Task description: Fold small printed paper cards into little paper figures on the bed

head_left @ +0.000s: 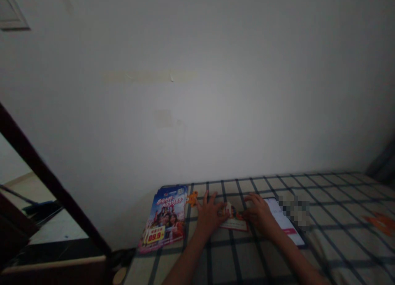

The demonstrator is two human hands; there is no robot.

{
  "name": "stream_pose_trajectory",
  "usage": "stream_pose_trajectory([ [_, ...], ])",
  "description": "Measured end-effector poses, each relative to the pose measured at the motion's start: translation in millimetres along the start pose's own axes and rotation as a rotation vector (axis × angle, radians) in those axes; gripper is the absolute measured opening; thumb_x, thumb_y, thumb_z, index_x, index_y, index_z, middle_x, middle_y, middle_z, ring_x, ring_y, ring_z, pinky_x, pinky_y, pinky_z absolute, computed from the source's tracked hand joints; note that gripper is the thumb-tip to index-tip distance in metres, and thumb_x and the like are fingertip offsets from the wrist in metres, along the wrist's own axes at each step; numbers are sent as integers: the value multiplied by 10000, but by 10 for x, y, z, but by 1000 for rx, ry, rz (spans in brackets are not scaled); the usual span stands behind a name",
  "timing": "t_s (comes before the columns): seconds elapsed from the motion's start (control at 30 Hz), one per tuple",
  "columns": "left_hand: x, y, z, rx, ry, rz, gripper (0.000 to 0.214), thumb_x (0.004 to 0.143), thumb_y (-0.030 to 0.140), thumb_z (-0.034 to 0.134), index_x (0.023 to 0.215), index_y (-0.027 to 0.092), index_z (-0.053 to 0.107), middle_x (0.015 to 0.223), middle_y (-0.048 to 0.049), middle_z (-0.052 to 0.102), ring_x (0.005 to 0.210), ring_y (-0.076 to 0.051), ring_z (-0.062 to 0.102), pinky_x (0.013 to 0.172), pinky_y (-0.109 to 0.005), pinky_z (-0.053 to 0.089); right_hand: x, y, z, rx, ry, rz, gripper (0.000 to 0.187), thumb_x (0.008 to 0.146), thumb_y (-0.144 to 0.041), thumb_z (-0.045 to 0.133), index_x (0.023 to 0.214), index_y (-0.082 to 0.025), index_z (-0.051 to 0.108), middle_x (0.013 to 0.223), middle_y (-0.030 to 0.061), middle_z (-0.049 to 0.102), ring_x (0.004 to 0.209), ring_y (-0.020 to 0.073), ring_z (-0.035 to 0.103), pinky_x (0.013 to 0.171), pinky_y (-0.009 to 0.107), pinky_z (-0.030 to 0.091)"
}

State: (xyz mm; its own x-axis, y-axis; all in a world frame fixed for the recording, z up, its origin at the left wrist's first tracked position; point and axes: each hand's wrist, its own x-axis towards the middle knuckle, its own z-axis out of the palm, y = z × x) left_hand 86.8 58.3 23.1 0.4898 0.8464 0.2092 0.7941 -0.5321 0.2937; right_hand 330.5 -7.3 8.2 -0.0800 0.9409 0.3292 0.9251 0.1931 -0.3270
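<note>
A small printed paper leaflet [236, 224] lies on the checked bedsheet between my hands, its upper part raised or folded. My left hand [210, 214] rests at its left side with fingers spread, the thumb side touching the leaflet. At the opposite edge my right hand [258, 214] has bent fingers pinching the leaflet's right side; the exact fingertip contact is partly hidden. Just right of that hand lies a phone [285, 221] with a lit screen, partly covered by the wrist. To the left is a fanned stack of colourful flyers [166, 219].
The checked bedsheet [222, 256] covers the surface, with orange printed figures on it. A plain wall [216, 112] rises behind its far edge. At left stands a dark slanted frame [52, 178]. A blurred patch [298, 213] sits beside the phone.
</note>
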Motion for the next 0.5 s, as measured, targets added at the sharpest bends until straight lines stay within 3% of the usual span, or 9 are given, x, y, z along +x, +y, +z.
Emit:
stream_pose_trajectory([
  [0.5, 3, -16, 32, -16, 52, 19, 419, 810, 685, 620, 1185, 502, 662, 1532, 38, 443, 1462, -416, 198, 1087, -801, -18, 171, -50, 102, -46, 17, -76, 106, 814, -279, 684, 799, -330, 776, 1282, 22, 605, 1358, 304, 348, 1125, 515, 276],
])
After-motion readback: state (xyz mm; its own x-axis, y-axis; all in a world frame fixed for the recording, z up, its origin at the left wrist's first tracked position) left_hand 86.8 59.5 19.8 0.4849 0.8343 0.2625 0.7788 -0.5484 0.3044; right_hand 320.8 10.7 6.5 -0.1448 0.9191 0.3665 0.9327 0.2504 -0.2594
